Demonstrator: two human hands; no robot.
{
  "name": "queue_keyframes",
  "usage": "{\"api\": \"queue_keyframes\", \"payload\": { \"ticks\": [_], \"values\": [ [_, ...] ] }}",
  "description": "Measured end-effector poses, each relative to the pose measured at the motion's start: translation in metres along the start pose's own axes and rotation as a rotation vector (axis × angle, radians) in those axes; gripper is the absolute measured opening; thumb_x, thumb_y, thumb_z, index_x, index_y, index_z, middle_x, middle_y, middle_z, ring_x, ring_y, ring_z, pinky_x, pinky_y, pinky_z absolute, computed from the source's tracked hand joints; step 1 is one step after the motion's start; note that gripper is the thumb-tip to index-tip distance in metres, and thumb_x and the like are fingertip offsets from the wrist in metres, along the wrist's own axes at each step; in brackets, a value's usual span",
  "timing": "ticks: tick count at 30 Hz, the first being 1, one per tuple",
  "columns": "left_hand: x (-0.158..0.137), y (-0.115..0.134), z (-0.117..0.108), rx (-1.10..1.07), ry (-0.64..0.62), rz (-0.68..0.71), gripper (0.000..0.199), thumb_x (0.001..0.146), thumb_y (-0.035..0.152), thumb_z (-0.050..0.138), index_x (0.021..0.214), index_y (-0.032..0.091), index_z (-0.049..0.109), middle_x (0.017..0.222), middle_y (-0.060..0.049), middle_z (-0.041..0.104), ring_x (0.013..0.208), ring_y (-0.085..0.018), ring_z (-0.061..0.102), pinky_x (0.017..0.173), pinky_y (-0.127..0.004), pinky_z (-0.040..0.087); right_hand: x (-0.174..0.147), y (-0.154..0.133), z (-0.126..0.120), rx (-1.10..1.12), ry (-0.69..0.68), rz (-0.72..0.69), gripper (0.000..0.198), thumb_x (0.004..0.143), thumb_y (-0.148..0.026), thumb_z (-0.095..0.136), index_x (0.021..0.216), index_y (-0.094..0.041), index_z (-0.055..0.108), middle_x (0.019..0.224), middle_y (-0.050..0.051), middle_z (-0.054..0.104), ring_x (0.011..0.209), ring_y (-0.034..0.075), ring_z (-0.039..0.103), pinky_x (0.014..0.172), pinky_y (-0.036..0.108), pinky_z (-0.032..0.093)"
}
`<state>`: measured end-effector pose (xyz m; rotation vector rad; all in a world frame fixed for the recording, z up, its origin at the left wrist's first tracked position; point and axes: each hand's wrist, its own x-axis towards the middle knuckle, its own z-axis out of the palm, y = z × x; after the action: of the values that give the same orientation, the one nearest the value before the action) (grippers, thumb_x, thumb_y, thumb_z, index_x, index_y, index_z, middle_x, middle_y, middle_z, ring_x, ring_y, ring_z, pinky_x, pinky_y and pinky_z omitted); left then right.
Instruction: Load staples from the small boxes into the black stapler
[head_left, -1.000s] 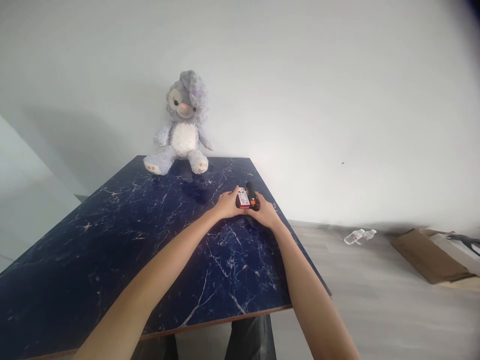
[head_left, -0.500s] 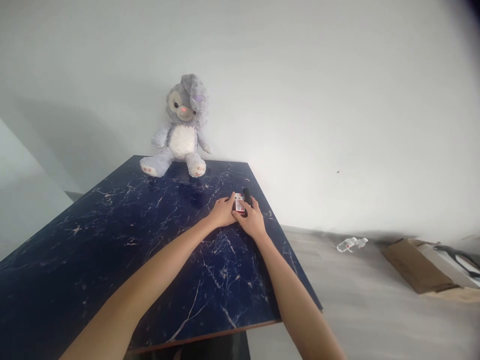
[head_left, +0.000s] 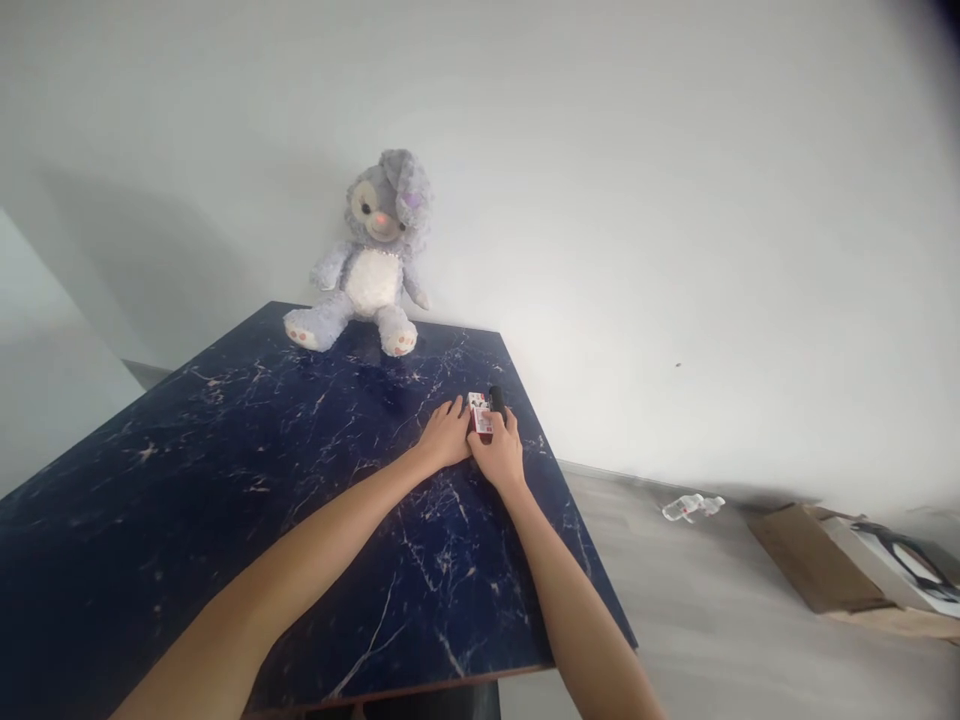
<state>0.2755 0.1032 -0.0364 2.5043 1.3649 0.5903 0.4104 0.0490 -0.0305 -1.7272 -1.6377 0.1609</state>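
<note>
A small red-and-white box (head_left: 481, 416) lies on the dark blue marbled table (head_left: 315, 420). My right hand (head_left: 501, 455) is closed on its near end, with the thumb at the near left and a finger over the printed top. Right beside the box is a black cylindrical object (head_left: 497, 400), partly hidden by my right fingers. My left hand (head_left: 444, 434) rests to the left of the box, fingers stretched forward and slightly apart, with nothing in them. Its fingertips are close to the box's left side; whether they touch it I cannot tell.
A grey plush toy (head_left: 375, 270) sits at the table's far edge against the white wall (head_left: 637, 200). On the floor to the right lie clear plastic bottles (head_left: 684, 508) and an open cardboard box (head_left: 821, 560).
My left fingers have shifted from the box's side and now lie a little flatter. My right hand stays on the box. The camera view has tilted slightly.
</note>
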Motion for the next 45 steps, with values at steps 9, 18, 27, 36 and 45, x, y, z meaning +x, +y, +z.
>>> {"api": "queue_keyframes", "payload": {
  "ticks": [9, 18, 27, 36, 45],
  "values": [
    [-0.001, -0.005, -0.003, 0.094, -0.08, -0.009, 0.066, 0.083, 0.04, 0.054, 0.145, 0.018, 0.046, 0.161, -0.015, 0.028, 0.145, -0.039, 0.027, 0.117, -0.051, 0.024, -0.001, 0.002, 0.003, -0.004, -0.008, 0.012, 0.048, 0.082, -0.037, 0.059, 0.129, -0.024, 0.057, 0.149, 0.014, 0.037, 0.136, 0.031, 0.045, 0.108, 0.046, 0.043],
    [-0.003, -0.001, -0.003, 0.122, -0.071, 0.061, 0.064, 0.087, 0.037, 0.047, 0.147, 0.014, 0.043, 0.157, -0.016, 0.036, 0.141, -0.037, 0.03, 0.117, -0.051, 0.022, 0.0, 0.007, 0.002, 0.023, -0.017, 0.023, 0.052, 0.082, -0.04, 0.061, 0.132, -0.028, 0.057, 0.149, 0.011, 0.04, 0.13, 0.029, 0.052, 0.107, 0.044, 0.044],
    [-0.008, 0.009, 0.001, 0.089, -0.074, 0.038, 0.068, 0.088, 0.031, 0.045, 0.152, 0.01, 0.036, 0.158, -0.017, 0.035, 0.143, -0.038, 0.029, 0.118, -0.052, 0.02, 0.002, 0.012, 0.002, 0.021, 0.008, 0.009, 0.048, 0.081, -0.039, 0.061, 0.128, -0.03, 0.06, 0.146, 0.008, 0.045, 0.13, 0.029, 0.052, 0.109, 0.046, 0.042],
    [-0.022, 0.02, 0.006, 0.119, 0.064, 0.049, 0.055, 0.091, 0.033, 0.047, 0.14, 0.009, 0.052, 0.144, -0.018, 0.052, 0.135, -0.039, 0.039, 0.113, -0.053, 0.029, 0.002, 0.022, 0.0, 0.043, -0.021, -0.084, 0.052, 0.082, -0.038, 0.06, 0.132, -0.025, 0.057, 0.146, 0.013, 0.042, 0.137, 0.03, 0.044, 0.112, 0.047, 0.039],
    [-0.133, 0.0, -0.044, 0.064, 0.271, 0.38, 0.042, 0.094, 0.015, 0.044, 0.134, 0.02, 0.057, 0.132, -0.008, 0.062, 0.132, -0.029, 0.043, 0.112, -0.052, 0.033, 0.003, 0.026, 0.002, 0.028, -0.009, -0.112, 0.053, 0.087, -0.049, 0.057, 0.134, -0.025, 0.056, 0.147, 0.012, 0.044, 0.132, 0.03, 0.049, 0.109, 0.046, 0.041]
  ]
}}
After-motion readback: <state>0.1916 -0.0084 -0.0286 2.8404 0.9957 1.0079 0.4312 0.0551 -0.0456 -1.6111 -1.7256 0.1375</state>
